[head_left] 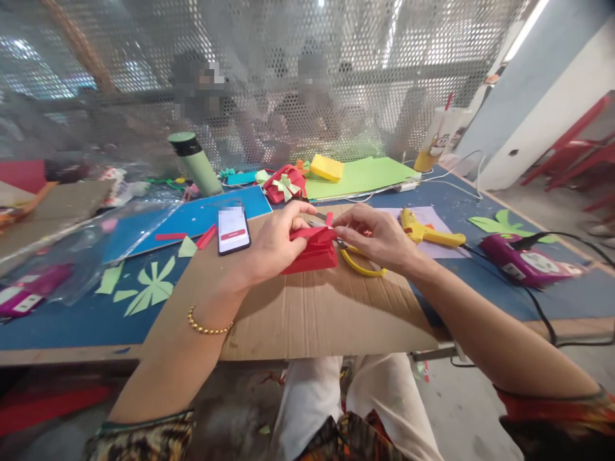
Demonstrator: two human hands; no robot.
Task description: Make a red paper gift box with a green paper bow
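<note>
Above a brown cardboard sheet (298, 320), my left hand (278, 240) grips a folded red paper piece (314, 256) between thumb and fingers. My right hand (377, 234) is at the right end of that paper, thumb and forefinger pinched on its edge. A small red strip (329, 219) stands up between the hands. Scissors with yellow handles (362, 264) lie on the cardboard under my right hand, their blades partly hidden. Just right of that hand, a yellow glue gun (427, 232) rests on a pale purple sheet (444, 251).
A phone (234, 229) lies left of my hands, near cut green paper pieces (154, 288). Behind are a red paper flower (284, 186), a yellow block (327, 168), a green bottle (196, 165) and a drink cup (435, 141). A purple box (526, 259) with black cables sits right.
</note>
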